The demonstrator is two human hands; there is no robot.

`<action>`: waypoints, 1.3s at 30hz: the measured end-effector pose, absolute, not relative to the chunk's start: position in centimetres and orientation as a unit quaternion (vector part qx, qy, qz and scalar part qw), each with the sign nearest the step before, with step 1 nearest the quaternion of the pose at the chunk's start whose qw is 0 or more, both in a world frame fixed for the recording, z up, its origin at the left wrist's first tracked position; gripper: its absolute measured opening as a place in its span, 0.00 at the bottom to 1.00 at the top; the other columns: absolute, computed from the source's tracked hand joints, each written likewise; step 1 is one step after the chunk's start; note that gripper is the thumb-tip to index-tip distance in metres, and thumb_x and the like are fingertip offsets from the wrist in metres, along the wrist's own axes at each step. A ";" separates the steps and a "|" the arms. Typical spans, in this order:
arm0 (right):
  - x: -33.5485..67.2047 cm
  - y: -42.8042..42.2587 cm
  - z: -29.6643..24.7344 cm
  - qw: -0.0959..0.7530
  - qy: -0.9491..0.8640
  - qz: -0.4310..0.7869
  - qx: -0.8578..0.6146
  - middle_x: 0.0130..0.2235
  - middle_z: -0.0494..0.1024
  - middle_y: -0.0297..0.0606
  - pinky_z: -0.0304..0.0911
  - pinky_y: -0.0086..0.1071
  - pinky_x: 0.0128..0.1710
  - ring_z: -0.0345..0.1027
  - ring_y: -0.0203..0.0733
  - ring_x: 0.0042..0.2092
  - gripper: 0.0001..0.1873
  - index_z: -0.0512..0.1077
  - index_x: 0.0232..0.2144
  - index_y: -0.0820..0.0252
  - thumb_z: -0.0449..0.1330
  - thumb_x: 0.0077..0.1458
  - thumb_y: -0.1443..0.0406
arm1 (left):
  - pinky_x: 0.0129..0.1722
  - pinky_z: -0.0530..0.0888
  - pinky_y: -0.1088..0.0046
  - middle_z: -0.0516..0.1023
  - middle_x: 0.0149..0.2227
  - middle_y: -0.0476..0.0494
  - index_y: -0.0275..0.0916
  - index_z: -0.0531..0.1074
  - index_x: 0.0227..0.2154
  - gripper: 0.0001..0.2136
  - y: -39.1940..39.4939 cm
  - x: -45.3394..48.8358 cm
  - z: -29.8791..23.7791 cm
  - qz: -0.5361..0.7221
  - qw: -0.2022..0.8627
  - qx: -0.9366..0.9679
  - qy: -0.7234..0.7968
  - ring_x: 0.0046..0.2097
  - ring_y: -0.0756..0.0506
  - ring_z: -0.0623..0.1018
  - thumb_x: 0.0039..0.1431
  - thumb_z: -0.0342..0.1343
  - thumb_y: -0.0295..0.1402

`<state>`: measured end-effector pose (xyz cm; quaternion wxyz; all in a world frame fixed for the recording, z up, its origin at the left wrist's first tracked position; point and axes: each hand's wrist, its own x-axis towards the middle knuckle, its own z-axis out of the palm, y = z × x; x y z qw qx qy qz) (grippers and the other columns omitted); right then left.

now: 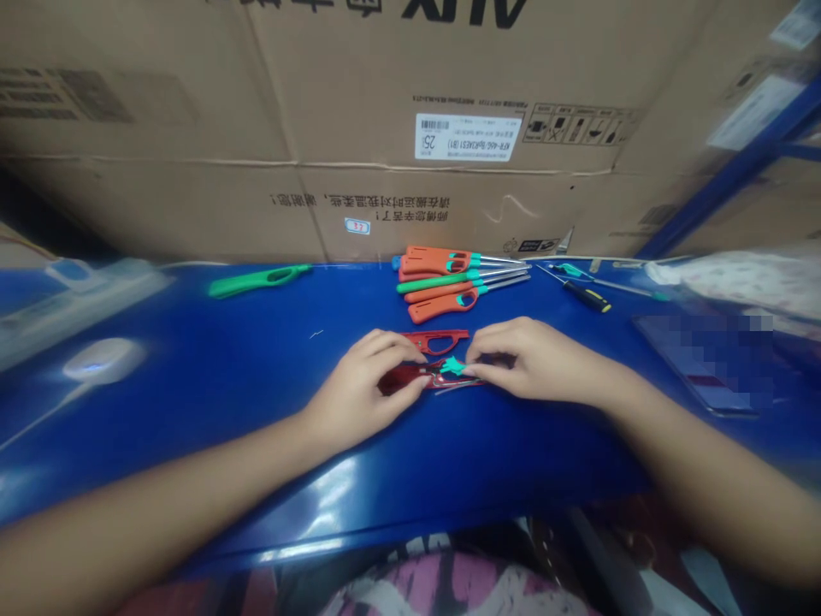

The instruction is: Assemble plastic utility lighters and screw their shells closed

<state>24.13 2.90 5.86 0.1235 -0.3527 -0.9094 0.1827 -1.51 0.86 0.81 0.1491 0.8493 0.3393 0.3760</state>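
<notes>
My left hand (pixel 365 381) grips an opened red lighter shell half (pixel 403 376), fingers on the far side and thumb on the near side. My right hand (pixel 529 355) pinches a small turquoise trigger piece (pixel 452 366) between thumb and forefinger, at the shell's front end. A thin metal rod (pixel 457 387) runs along the near edge of the shell. Just beyond, another red shell half (pixel 457 334) with a trigger loop lies on the blue table (pixel 256 376). The inner parts under my left fingers are partly hidden.
Several long-nosed lighters (pixel 440 299) lie in a pile behind my hands. A green lighter shell (pixel 256 281) is at the back left. To the right are a screwdriver (pixel 587 296) and a phone (pixel 689 359). A large cardboard box (pixel 224 188) stands along the back edge.
</notes>
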 end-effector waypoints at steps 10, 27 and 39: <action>24.7 4.0 5.3 0.113 -0.923 0.206 -0.306 0.37 0.79 0.38 0.63 0.29 0.36 0.71 0.37 0.36 0.07 0.79 0.34 0.60 0.60 0.60 0.68 | 0.51 0.71 0.60 0.80 0.46 0.42 0.39 0.74 0.47 0.09 0.7 -1.6 0.6 0.271 0.140 0.890 0.338 0.50 0.42 0.77 0.66 0.56 0.33; 23.9 3.6 3.4 0.171 -0.946 0.191 -0.200 0.35 0.77 0.39 0.64 0.28 0.36 0.71 0.36 0.35 0.10 0.77 0.36 0.62 0.55 0.64 0.69 | 0.43 0.75 0.66 0.75 0.38 0.45 0.40 0.78 0.44 0.11 0.2 -1.4 0.9 0.262 0.288 0.827 0.406 0.40 0.45 0.76 0.58 0.62 0.31; 23.8 3.5 3.2 0.151 -0.955 0.166 -0.195 0.35 0.76 0.38 0.62 0.27 0.35 0.70 0.36 0.35 0.10 0.76 0.36 0.61 0.54 0.65 0.69 | 0.43 0.74 0.65 0.75 0.37 0.45 0.40 0.78 0.42 0.10 0.1 -1.3 0.9 0.266 0.292 0.822 0.410 0.40 0.45 0.76 0.57 0.63 0.31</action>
